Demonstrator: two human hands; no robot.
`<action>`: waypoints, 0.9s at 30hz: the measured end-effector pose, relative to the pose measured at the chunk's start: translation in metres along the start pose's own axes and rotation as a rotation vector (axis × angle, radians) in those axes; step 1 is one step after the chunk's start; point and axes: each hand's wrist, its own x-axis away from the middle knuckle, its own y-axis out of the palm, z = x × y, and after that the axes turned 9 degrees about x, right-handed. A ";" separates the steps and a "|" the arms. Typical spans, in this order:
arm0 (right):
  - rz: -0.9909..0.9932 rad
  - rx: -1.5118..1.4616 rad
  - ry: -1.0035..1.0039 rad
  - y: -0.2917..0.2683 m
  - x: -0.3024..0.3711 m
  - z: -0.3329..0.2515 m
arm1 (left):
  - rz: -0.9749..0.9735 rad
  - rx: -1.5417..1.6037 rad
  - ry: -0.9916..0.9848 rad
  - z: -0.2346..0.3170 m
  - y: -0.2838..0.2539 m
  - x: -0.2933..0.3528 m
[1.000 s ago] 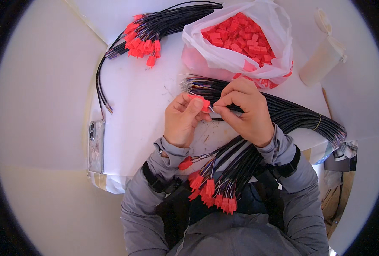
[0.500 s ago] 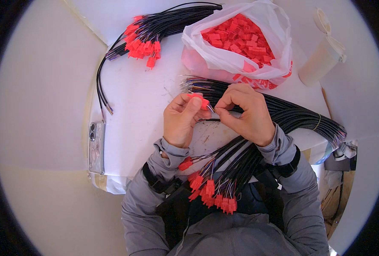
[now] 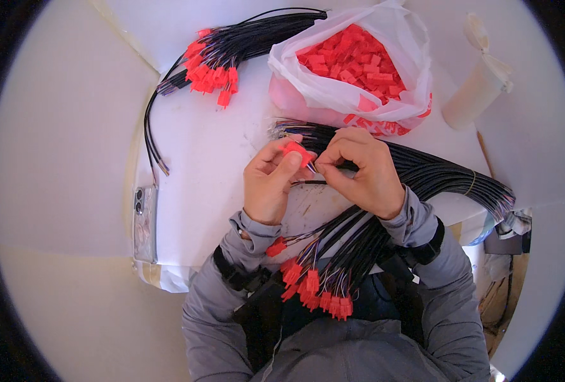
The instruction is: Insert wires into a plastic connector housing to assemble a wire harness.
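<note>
Between the thumb and fingers of my left hand (image 3: 271, 181) is a red plastic connector housing (image 3: 299, 153). Thin coloured wires (image 3: 311, 167) run from its lower right end to my right hand (image 3: 364, 172), whose thumb and forefinger pinch them. The black cable they belong to is mostly hidden by my hands. Just behind and to the right lies a large bundle of black cables (image 3: 435, 170) with bare wire ends. Near my lap, more black cables (image 3: 359, 245) hang over the table edge, with several red connectors (image 3: 311, 290) on their ends.
A white plastic bag (image 3: 317, 86) full of red connectors stands at the back. Left of it lies another cable bundle (image 3: 257, 35) with red connectors. A phone (image 3: 146, 224) rests at the left table edge. A pale bottle (image 3: 473, 95) with its lid up stands at the back right.
The red connector has turned slightly in my left hand and shows more of its face. My right hand has shifted a little to the left, still pinching the wires.
</note>
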 end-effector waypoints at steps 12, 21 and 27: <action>-0.232 -0.612 0.541 0.004 0.003 0.011 | -0.155 0.000 0.200 0.001 0.001 0.000; -0.086 -0.791 0.473 0.000 0.000 0.004 | -0.144 -0.002 0.156 0.001 -0.005 -0.001; 0.020 -0.570 0.324 0.005 0.002 0.005 | -0.096 0.142 0.105 0.003 0.002 -0.002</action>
